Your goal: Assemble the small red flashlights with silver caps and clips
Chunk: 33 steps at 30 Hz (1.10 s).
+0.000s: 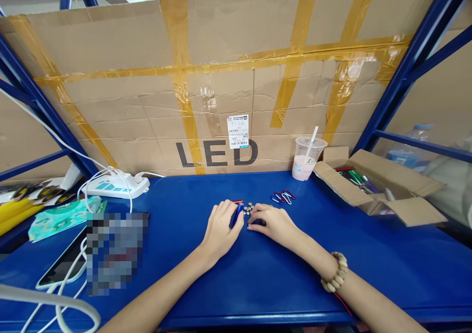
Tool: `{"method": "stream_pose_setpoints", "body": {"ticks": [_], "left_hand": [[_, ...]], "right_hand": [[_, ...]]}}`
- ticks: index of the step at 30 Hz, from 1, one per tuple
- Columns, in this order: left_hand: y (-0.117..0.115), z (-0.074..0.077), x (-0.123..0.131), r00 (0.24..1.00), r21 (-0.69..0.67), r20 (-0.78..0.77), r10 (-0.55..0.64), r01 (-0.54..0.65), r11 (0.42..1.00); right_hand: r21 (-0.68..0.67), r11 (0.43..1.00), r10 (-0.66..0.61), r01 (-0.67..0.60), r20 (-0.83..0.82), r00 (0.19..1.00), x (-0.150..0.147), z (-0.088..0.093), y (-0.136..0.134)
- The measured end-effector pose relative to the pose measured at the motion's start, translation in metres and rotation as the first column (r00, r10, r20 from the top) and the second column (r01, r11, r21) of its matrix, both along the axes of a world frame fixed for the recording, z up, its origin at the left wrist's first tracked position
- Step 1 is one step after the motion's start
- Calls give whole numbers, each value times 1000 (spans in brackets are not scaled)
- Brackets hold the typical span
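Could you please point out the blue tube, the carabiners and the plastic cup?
Blue tube (237,215): head view, middle of its side.
Carabiners (283,196): head view, middle of the cluster.
Plastic cup (302,169): head view, lower wall.

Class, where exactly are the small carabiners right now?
In the head view, the carabiners lie on the blue tabletop, right of centre, just beyond the right hand, to the front left of the plastic cup.

Blue counter (236,284), blue cylindrical tube (237,215), red, blue and silver looped clips (286,198), brown cardboard panel (236,94) striped with amber tape (180,67).
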<state>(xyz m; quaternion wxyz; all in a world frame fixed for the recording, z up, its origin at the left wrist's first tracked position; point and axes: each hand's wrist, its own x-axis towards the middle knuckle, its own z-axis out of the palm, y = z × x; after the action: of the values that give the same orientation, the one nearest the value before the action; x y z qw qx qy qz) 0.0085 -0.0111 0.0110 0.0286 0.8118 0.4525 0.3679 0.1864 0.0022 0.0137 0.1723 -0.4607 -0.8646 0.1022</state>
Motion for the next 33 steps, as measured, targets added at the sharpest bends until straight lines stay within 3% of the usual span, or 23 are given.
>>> {"method": "stream_pose_setpoints", "body": {"ticks": [5, 9, 12, 15, 18, 21, 33], "left_hand": [[-2, 1, 0, 1000, -16, -8, -11, 11, 1000], [-1, 0, 0, 1000, -25, -18, -16, 16, 1000], [1, -3, 0, 1000, -8, -20, -12, 12, 1000], [2, -6, 0, 999, 36, -30, -18, 19, 999], [3, -9, 0, 998, 64, -32, -52, 54, 997], [4, -11, 0, 996, 81, -32, -81, 83, 993], [2, -7, 0, 998, 40, -45, -51, 53, 998]], "right_hand": [[-26, 998, -56, 56, -20, 998, -2, 1, -1], [12, 1000, -19, 19, -14, 1000, 0, -2, 0], [102, 994, -43, 48, -57, 997, 1, -3, 1], [244, 957, -96, 155, -239, 966, 2, -1, 0], [387, 895, -45, 222, -416, 908, 2, 4, -2], [465, 863, 43, 197, -457, 889, 0, 6, -4], [347, 927, 11, 142, -401, 916, -1, 5, -6]]}}
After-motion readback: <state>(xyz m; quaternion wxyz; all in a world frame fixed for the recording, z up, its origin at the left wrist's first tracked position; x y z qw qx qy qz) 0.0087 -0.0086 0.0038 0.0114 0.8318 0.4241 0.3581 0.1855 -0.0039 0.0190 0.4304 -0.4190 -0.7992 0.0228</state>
